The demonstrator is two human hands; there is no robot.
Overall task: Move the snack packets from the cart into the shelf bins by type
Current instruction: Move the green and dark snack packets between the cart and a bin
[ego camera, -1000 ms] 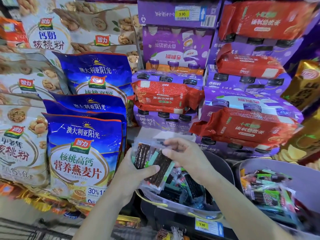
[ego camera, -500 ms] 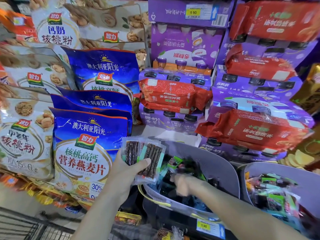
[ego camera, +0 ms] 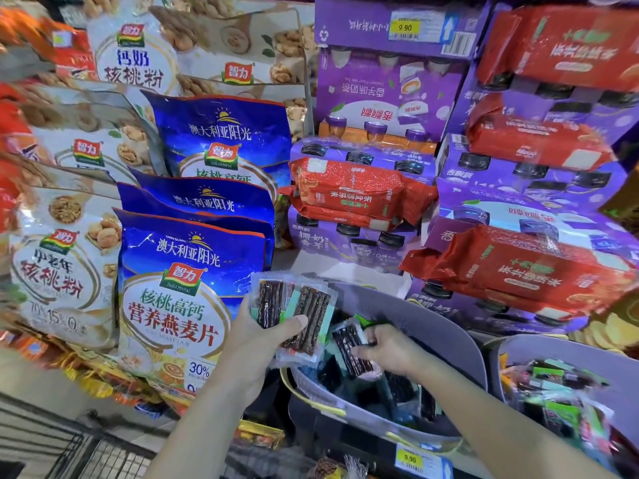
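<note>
My left hand [ego camera: 262,337] grips a fanned stack of clear snack packets [ego camera: 301,312] with dark strips inside, held just above the left rim of a grey shelf bin [ego camera: 432,326]. My right hand [ego camera: 387,347] is inside that bin and pinches one dark snack packet [ego camera: 351,347] by its end. More dark packets [ego camera: 404,392] lie in the bin below my right hand. The black wire cart [ego camera: 69,451] shows at the bottom left.
A second grey bin [ego camera: 553,350] at the right holds mixed green and dark packets. Blue oat bags [ego camera: 179,299] and walnut powder bags [ego camera: 52,267] stand at the left. Purple drink packs [ego camera: 349,236] and red packets [ego camera: 352,191] are stacked behind the bins.
My right hand left the stack and went down into the grey bin, where it now pinches one packet. My left hand keeps the stack, shifted a little left.
</note>
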